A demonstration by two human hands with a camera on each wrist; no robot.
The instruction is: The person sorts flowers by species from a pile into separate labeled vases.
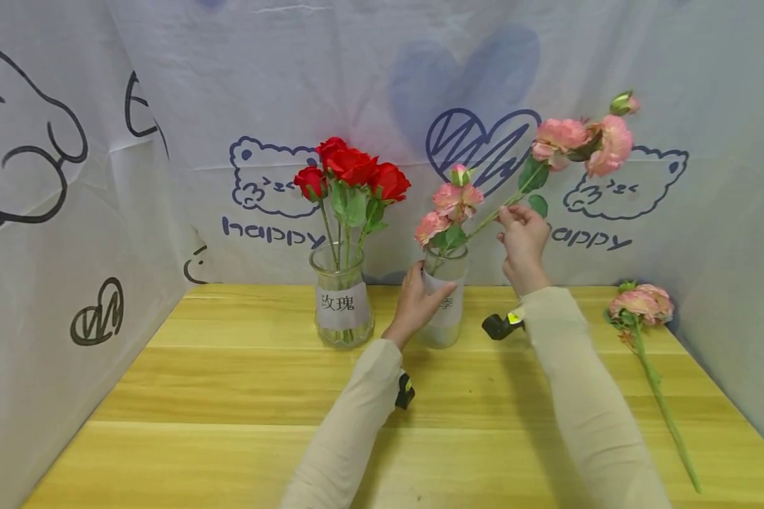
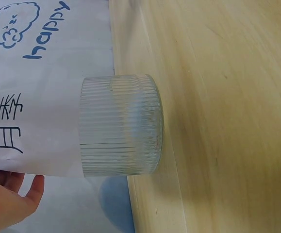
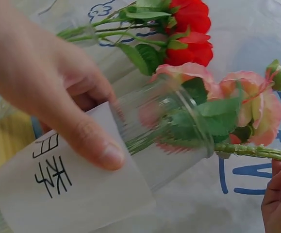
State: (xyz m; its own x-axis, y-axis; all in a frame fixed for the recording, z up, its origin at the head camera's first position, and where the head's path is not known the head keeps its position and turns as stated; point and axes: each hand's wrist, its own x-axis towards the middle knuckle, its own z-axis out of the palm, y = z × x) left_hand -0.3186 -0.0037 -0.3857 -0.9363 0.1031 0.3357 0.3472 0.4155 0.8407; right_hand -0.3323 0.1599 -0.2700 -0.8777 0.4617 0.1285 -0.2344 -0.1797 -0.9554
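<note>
My left hand [image 1: 417, 300] grips the side of a ribbed clear glass vase [image 2: 121, 126] with a white paper label [image 3: 77, 179]. The vase stands upright on the table, and pink artificial flowers [image 1: 431, 227] lean out of its mouth. Above and to the right, my right hand [image 1: 525, 242] pinches the green stem [image 1: 484, 225] of another pink artificial flower [image 1: 611, 145]. That stem slants down to the left, its lower end right at the vase rim. In the right wrist view, the left thumb lies across the label.
A second labelled glass vase [image 1: 340, 336] holding several red roses [image 1: 351, 168] stands to the left. One more pink flower [image 1: 643, 304] lies at the right of the wooden table [image 1: 229, 389]. A printed white cloth [image 1: 369, 56] hangs behind.
</note>
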